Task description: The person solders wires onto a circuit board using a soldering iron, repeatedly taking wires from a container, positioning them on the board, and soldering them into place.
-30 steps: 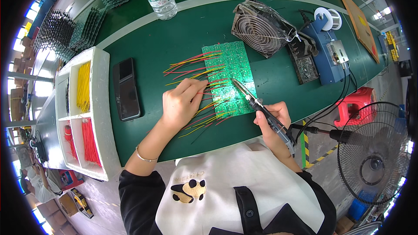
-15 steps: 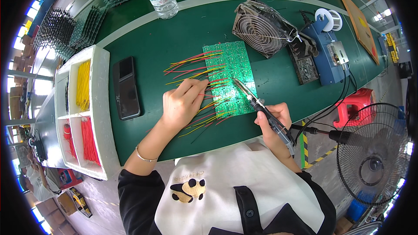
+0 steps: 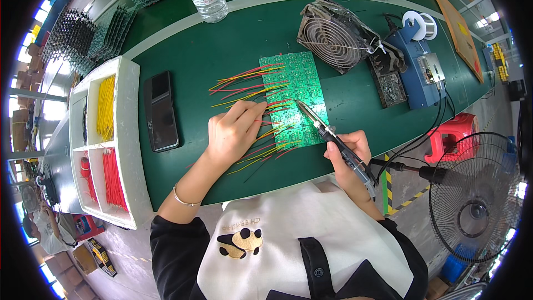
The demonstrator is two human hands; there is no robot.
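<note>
Along the tabletop's (image 3: 222,50) near edge, a black-handled soldering iron (image 3: 327,133) is being gripped by the right hand (image 3: 352,153), a thin red wire (image 3: 279,103) seemingly being pinched by the left hand (image 3: 232,132); on the rectangular green circuit board (image 3: 302,78) beyond, little is shifting: one spot is presumably still being worked.

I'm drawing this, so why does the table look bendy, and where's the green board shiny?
In the head view, the fisheye lens bends the edges of the table; same view, white glare shines on the circuit board, near the tip of the soldering iron.
</note>
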